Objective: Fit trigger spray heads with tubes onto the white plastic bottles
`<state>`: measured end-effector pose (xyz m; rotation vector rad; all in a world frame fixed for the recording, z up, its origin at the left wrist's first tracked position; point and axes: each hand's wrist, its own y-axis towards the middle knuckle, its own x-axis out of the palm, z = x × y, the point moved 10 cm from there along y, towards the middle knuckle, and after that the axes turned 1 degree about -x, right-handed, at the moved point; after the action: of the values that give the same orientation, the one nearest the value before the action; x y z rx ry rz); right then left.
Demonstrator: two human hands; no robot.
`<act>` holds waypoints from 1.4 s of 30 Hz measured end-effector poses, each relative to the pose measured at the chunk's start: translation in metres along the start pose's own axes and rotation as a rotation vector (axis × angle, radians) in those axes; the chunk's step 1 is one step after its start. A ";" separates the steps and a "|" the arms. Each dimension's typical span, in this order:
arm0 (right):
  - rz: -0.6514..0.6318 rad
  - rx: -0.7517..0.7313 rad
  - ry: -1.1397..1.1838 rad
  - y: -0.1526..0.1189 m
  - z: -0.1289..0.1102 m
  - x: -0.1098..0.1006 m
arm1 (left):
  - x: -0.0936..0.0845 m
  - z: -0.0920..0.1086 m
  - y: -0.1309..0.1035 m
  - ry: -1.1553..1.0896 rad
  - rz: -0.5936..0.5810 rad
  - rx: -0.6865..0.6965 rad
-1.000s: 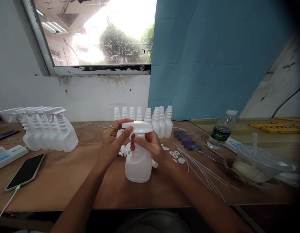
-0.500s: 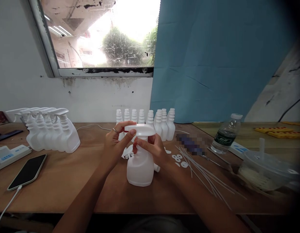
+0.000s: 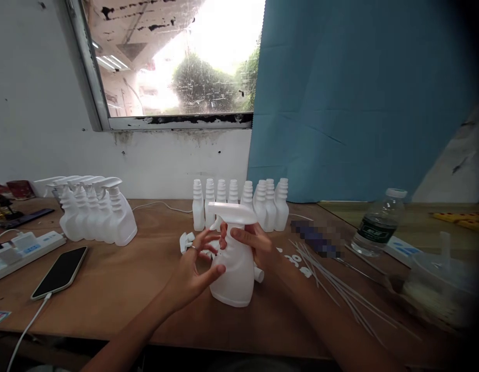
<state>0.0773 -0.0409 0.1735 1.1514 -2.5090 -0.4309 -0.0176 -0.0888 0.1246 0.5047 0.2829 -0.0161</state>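
Note:
A white spray bottle (image 3: 234,276) with its trigger head (image 3: 233,211) on top stands upright in front of me, nozzle pointing left. My right hand (image 3: 259,245) is closed around its neck, just under the head. To the bottle's left is my left hand (image 3: 196,271), fingers spread and thumb beside the bottle; I cannot tell whether the thumb touches it. Loose white trigger parts (image 3: 187,241) lie behind my left hand, partly covered. Just right of the bottle's base, a small white cylindrical piece (image 3: 258,274) lies on the table.
Several headless white bottles (image 3: 198,206) stand along the back. At left is a row of bottles with spray heads (image 3: 125,219), near a phone (image 3: 60,271) and power strip (image 3: 26,253). Thin tubes (image 3: 340,289), white rings (image 3: 294,261) and a water bottle (image 3: 379,227) occupy the right.
My left hand has let go of the spray head and dropped down beside the bottle, fingers opening. The right hand still grips the neck. The camera view has shifted slightly left.

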 end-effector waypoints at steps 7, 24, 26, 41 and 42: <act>-0.048 0.192 -0.268 -0.001 -0.003 0.015 | 0.004 -0.032 -0.025 0.187 -0.042 -0.103; 0.003 -0.064 -0.676 -0.036 -0.007 -0.006 | -0.118 -0.033 -0.059 0.760 0.127 -0.259; 0.110 -0.013 -0.704 -0.056 -0.005 -0.032 | -0.161 -0.046 -0.056 0.889 0.253 -0.296; 0.674 0.159 -1.042 -0.156 0.010 -0.196 | -0.249 -0.051 -0.020 1.568 0.551 -0.349; 0.672 0.165 -1.067 -0.156 0.008 -0.200 | -0.248 -0.050 -0.020 1.562 0.534 -0.338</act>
<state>0.2995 0.0165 0.0660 -0.0518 -3.6355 -0.7842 -0.2712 -0.0958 0.1406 0.1420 1.6317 0.9680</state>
